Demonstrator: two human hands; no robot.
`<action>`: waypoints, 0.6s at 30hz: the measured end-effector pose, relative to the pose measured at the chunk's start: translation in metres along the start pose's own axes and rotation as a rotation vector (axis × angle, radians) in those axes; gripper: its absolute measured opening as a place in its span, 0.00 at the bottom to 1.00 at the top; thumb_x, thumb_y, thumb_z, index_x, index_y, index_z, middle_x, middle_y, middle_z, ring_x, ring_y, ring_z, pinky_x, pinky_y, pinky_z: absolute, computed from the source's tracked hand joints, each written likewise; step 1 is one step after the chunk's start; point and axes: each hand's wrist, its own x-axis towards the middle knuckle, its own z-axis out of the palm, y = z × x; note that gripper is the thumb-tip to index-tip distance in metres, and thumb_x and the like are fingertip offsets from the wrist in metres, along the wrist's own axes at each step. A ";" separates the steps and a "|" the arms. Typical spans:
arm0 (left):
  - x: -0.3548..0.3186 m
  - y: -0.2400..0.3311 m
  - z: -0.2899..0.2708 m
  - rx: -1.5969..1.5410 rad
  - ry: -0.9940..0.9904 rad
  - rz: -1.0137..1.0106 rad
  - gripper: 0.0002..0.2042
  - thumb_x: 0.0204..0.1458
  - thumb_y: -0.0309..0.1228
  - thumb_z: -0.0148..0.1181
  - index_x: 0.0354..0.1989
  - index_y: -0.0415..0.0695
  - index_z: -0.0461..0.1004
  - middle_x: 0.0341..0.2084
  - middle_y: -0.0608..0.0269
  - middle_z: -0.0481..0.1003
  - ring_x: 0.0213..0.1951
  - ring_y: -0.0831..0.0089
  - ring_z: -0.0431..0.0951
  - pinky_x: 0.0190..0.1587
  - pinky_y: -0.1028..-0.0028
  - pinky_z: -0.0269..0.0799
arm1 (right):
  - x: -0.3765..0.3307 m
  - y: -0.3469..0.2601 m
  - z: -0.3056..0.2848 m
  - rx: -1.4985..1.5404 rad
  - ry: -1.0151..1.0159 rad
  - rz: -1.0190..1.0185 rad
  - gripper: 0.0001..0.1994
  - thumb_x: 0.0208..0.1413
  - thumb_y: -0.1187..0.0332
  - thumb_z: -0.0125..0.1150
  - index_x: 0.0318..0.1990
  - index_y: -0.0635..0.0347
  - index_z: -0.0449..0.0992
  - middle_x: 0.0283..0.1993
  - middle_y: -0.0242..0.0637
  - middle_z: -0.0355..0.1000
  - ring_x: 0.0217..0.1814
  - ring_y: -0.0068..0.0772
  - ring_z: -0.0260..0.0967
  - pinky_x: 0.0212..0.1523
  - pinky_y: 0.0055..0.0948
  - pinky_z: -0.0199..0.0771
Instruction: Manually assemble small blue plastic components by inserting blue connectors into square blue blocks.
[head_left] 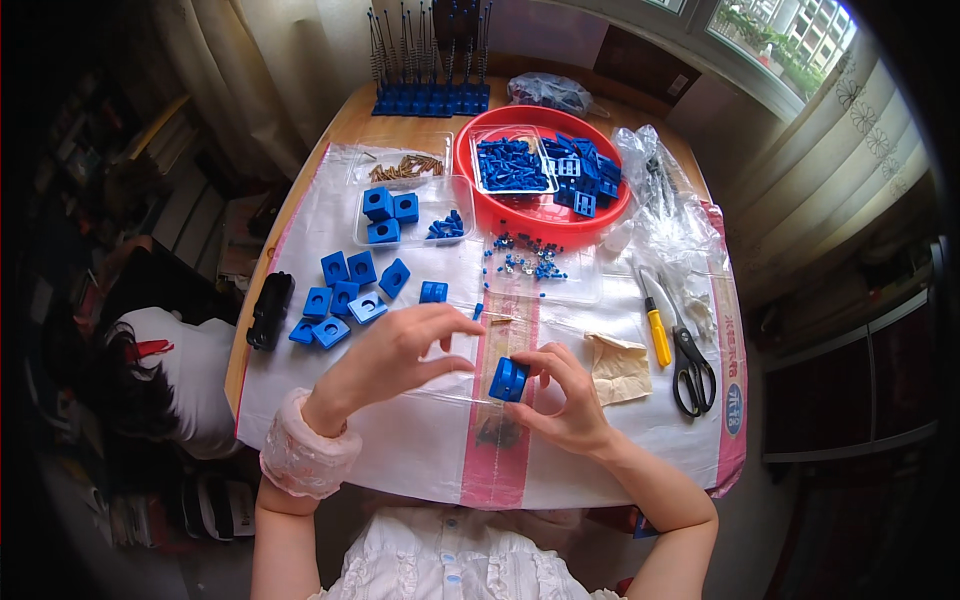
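Between the thumb and fingers of my right hand (565, 400) is a small blue plastic block (508, 380) with a rounded, ridged side, held above the pink stripe of the table cover. My left hand (395, 355) hovers to its left, fingers apart and holding nothing. Just beyond the left fingertips lie a thin brass pin (502, 320) and a small blue peg (478, 311). A similar ridged blue block (433, 292) stands a little farther off. Several loose blue blocks with round holes (343, 298) are spread out left of it.
Farther back are a clear tub (466, 237), brass pins (410, 168) and a red basin (612, 215) of blue parts. Tiny parts (530, 258) lie in front. To the right are scissors (692, 375), a yellow-handled tool (658, 340), cloth (618, 370) and plastic bags (665, 205). A person (190, 380) is at left.
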 end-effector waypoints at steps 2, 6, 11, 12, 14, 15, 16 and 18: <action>0.001 0.008 0.016 0.062 0.133 0.191 0.24 0.49 0.32 0.73 0.55 0.43 0.73 0.46 0.58 0.78 0.44 0.64 0.82 0.45 0.69 0.79 | 0.002 -0.004 -0.001 0.016 -0.018 0.026 0.28 0.43 0.72 0.75 0.55 0.63 0.75 0.42 0.38 0.71 0.43 0.36 0.68 0.43 0.32 0.70; 0.006 0.011 0.039 -0.131 0.082 0.168 0.25 0.49 0.32 0.73 0.55 0.42 0.71 0.45 0.55 0.77 0.41 0.63 0.83 0.44 0.68 0.80 | 0.001 0.001 0.000 0.017 -0.026 -0.012 0.28 0.42 0.72 0.75 0.55 0.63 0.75 0.42 0.40 0.72 0.44 0.39 0.70 0.44 0.34 0.71; 0.006 0.014 0.045 -0.479 -0.001 -0.043 0.24 0.49 0.24 0.73 0.54 0.40 0.71 0.42 0.57 0.79 0.40 0.70 0.83 0.44 0.72 0.83 | 0.000 0.000 0.000 -0.023 -0.041 -0.044 0.29 0.42 0.72 0.75 0.56 0.63 0.74 0.42 0.41 0.72 0.45 0.41 0.70 0.45 0.35 0.72; 0.006 0.014 0.044 -0.483 0.012 -0.048 0.23 0.49 0.24 0.72 0.53 0.40 0.71 0.42 0.57 0.79 0.40 0.71 0.83 0.44 0.72 0.83 | 0.000 0.001 0.000 -0.030 -0.045 -0.053 0.30 0.42 0.73 0.75 0.57 0.63 0.74 0.42 0.41 0.72 0.45 0.41 0.70 0.45 0.35 0.72; 0.005 0.016 0.040 -0.486 0.042 -0.063 0.22 0.49 0.22 0.72 0.52 0.39 0.72 0.42 0.58 0.79 0.39 0.73 0.83 0.42 0.73 0.82 | 0.002 -0.002 0.001 -0.019 -0.037 -0.057 0.33 0.42 0.73 0.76 0.60 0.61 0.72 0.40 0.38 0.73 0.43 0.36 0.69 0.41 0.32 0.70; 0.004 0.014 0.036 -0.397 0.069 -0.071 0.21 0.48 0.22 0.72 0.51 0.39 0.73 0.42 0.58 0.79 0.38 0.73 0.83 0.42 0.73 0.82 | 0.003 -0.002 0.002 -0.013 -0.033 -0.059 0.34 0.42 0.74 0.76 0.61 0.61 0.71 0.40 0.37 0.73 0.42 0.33 0.69 0.38 0.30 0.70; 0.002 0.011 0.029 -0.309 0.092 -0.076 0.20 0.48 0.22 0.72 0.50 0.39 0.74 0.42 0.58 0.79 0.37 0.72 0.83 0.41 0.74 0.82 | 0.002 -0.001 0.003 0.007 -0.026 -0.042 0.35 0.43 0.74 0.76 0.62 0.60 0.70 0.40 0.37 0.73 0.43 0.32 0.70 0.39 0.30 0.70; -0.002 0.008 0.014 -0.144 0.150 -0.126 0.18 0.47 0.22 0.72 0.47 0.39 0.75 0.42 0.57 0.79 0.35 0.69 0.82 0.39 0.73 0.80 | -0.002 0.003 0.004 0.047 -0.012 -0.009 0.36 0.45 0.75 0.75 0.65 0.59 0.67 0.41 0.36 0.73 0.44 0.30 0.71 0.40 0.29 0.70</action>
